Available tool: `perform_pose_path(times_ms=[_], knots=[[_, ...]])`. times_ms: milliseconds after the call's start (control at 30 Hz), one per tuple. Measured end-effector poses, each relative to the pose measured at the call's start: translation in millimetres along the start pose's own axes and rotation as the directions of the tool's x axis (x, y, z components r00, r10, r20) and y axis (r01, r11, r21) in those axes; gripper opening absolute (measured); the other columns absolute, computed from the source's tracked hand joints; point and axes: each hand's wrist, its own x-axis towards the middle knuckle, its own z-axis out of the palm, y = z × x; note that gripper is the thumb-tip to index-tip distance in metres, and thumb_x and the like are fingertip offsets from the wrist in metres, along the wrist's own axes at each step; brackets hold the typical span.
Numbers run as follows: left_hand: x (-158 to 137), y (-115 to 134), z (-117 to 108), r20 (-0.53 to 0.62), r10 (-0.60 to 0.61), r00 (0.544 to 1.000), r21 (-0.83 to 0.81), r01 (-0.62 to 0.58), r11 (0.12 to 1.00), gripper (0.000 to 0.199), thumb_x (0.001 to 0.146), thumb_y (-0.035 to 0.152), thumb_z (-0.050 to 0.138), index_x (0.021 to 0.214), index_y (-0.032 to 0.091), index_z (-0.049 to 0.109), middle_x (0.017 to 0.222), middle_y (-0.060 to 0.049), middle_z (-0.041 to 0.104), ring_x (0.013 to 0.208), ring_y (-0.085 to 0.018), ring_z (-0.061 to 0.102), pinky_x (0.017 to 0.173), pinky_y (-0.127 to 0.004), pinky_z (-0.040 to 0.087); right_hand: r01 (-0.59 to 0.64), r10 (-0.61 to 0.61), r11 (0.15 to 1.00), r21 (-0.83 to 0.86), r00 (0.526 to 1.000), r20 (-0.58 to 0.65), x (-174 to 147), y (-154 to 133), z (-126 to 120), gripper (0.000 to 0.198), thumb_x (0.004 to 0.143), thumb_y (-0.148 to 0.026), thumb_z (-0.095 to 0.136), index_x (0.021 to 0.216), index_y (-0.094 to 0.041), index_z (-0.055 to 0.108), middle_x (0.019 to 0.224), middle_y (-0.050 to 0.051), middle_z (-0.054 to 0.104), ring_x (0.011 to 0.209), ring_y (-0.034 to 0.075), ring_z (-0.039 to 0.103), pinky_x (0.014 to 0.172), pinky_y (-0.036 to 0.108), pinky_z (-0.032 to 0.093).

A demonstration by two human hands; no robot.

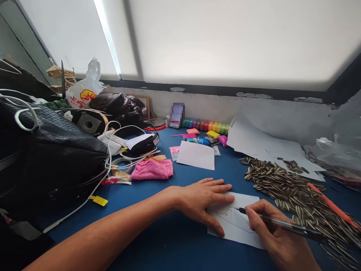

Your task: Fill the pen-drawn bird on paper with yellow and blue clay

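Observation:
A small sheet of white paper (245, 235) lies on the blue table, bearing a thin line drawing (227, 215) with a dot in it. My left hand (204, 201) is spread flat over the paper's left part, fingers apart. In my right hand (275, 226) is a black pen (287, 224), gripped between thumb and fingers. Its tip meets or nearly meets the drawn line near the paper's middle. Just beyond my right hand spreads a heap of striped sunflower seeds (282, 184), with an orange stick-like tool (334, 205) lying on it.
Another white sheet (196, 155) lies ahead, near colourful clay packets (204, 140). A phone (176, 116) leans by the wall beside a row of coloured tubs (207, 125). More paper (254, 139) stands behind the seeds. Leftward are a pink cloth (152, 169), white cables and a black bag (53, 150).

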Motion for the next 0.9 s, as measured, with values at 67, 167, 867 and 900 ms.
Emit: perform_pose_path(times_ms=[67,167,867,900], knots=[[-0.2,-0.5,0.4,-0.008,0.005,1.000,0.001,-0.005,1.000,0.087,0.081,0.061,0.061,0.149,0.016,0.031,0.159,-0.013,0.014,0.149,-0.028,0.002,0.119,-0.046,0.005,0.010,-0.010,1.000,0.001,1.000,0.009,0.3,0.5,0.5,0.029,0.089,-0.046,0.054,0.068,-0.026,0.057,0.058,-0.004,0.053,0.048,0.012,0.048,0.042,0.021,0.040],[-0.3,-0.6,0.4,-0.007,0.007,1.000,0.006,-0.006,1.000,0.086,0.081,0.060,0.061,0.149,0.017,0.031,0.160,-0.013,0.014,0.149,-0.028,0.002,0.120,-0.045,0.006,0.023,-0.023,1.000,0.002,1.000,0.019,1.2,-0.7,1.2,0.029,0.090,-0.045,0.054,0.067,-0.026,0.057,0.056,-0.005,0.051,0.045,0.011,0.046,0.040,0.021,0.037],[0.7,0.9,-1.0,-0.017,0.014,1.000,0.012,-0.014,1.000,0.085,0.081,0.058,0.063,0.148,0.015,0.034,0.159,-0.015,0.017,0.148,-0.028,0.004,0.119,-0.045,0.006,0.063,-0.056,0.994,-0.089,0.995,0.082,3.5,-4.1,-1.6,0.030,0.092,-0.044,0.049,0.068,-0.026,0.056,0.054,-0.006,0.052,0.043,0.011,0.047,0.039,0.021,0.036],[0.6,1.0,-0.9,-0.018,0.013,1.000,0.013,-0.013,1.000,0.085,0.080,0.058,0.063,0.148,0.015,0.034,0.159,-0.015,0.017,0.148,-0.028,0.005,0.119,-0.045,0.006,0.067,-0.059,0.993,-0.092,0.995,0.082,3.7,-4.8,-1.9,0.031,0.091,-0.044,0.050,0.067,-0.026,0.056,0.054,-0.006,0.052,0.043,0.011,0.048,0.038,0.021,0.036]])
